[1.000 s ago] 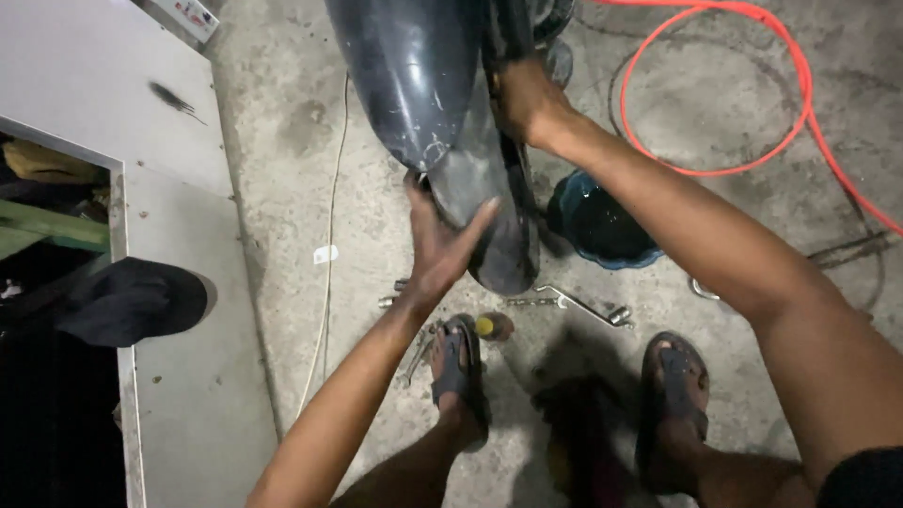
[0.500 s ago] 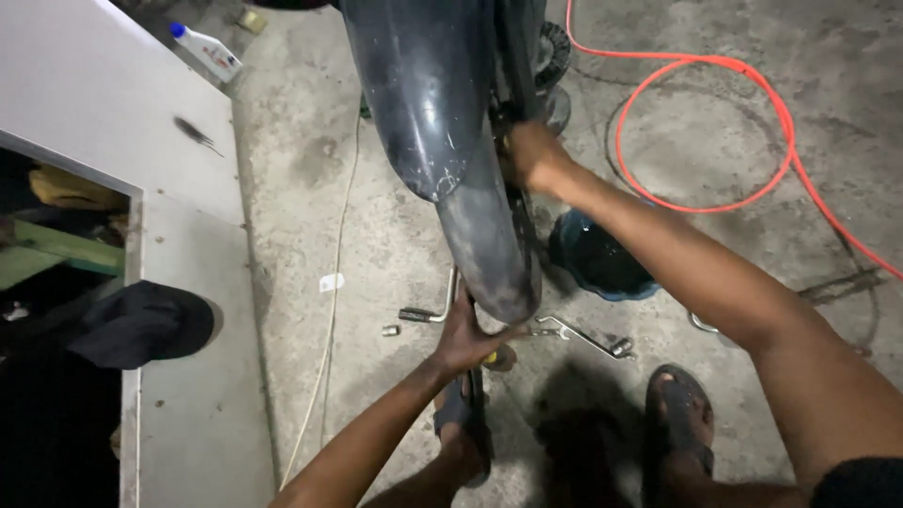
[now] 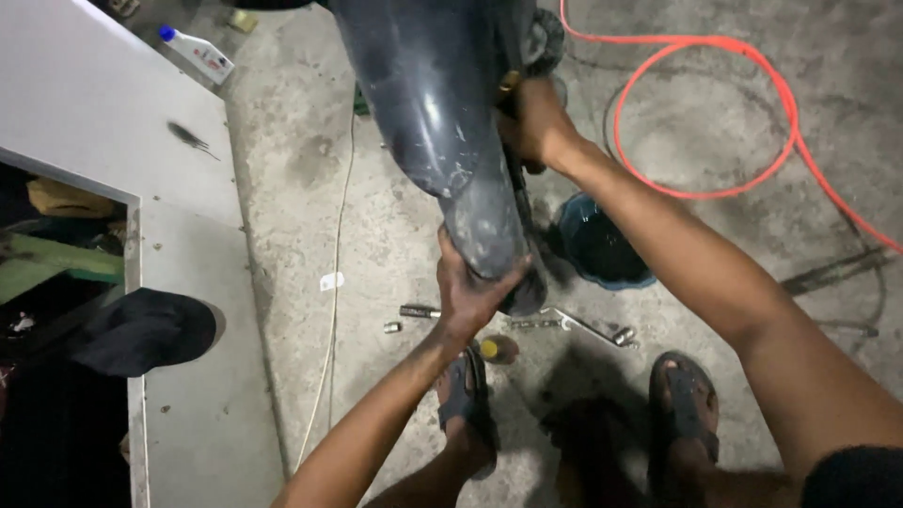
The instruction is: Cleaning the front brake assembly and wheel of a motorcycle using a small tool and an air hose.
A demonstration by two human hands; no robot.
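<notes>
Left hand (image 3: 470,293) grips the grey fender (image 3: 442,122) tip, right hand (image 3: 532,127) clutches its side (wrenches (image 3: 574,325) lie unused on the floor).

An informal vehicle repair spot, a garage floor or yard workshop, is shown. A rough, stained grey concrete floor (image 3: 715,141) is seen, on which metal spanners and sockets (image 3: 574,325) are scattered. A long orange rubber hose (image 3: 752,179) is looped across it, and a round dark blue basin of liquid (image 3: 602,249) is set close to a dusty dark grey plastic motorcycle mudguard (image 3: 442,122). A white plastic bottle with a blue cap (image 3: 198,52) is laid by a pale board (image 3: 85,103).
</notes>
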